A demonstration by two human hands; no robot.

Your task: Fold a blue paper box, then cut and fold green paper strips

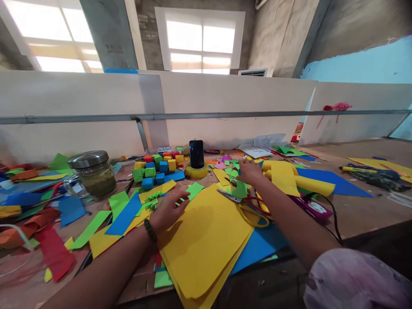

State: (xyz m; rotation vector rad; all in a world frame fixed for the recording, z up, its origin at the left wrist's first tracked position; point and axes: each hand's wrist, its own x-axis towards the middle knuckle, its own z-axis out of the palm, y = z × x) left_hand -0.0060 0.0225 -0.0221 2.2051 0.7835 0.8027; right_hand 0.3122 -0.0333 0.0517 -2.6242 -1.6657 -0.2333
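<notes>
My left hand (170, 211), with a dark beaded bracelet at the wrist, hovers over the left edge of a stack of yellow sheets (206, 240). Its fingers are loosely bent and apart, and no object shows in them. Close to its fingertips lie a folded zigzag green strip (153, 196) and a flat green strip (195, 190). My right hand (251, 172) reaches in among small green paper scraps (232, 172), fingers partly spread; whether it touches one is unclear. Scissors with yellow handles (254, 218) lie below it, blades partly open, beside a red-handled pair (257, 204).
Coloured paper cubes (157, 168) stand behind my left hand. A phone (196, 154) leans upright in a yellow tape roll (197, 172). A lidded glass jar (96, 176) is on the left. Rolled yellow paper (313, 184) and a purple device (313, 208) with a black cable lie right.
</notes>
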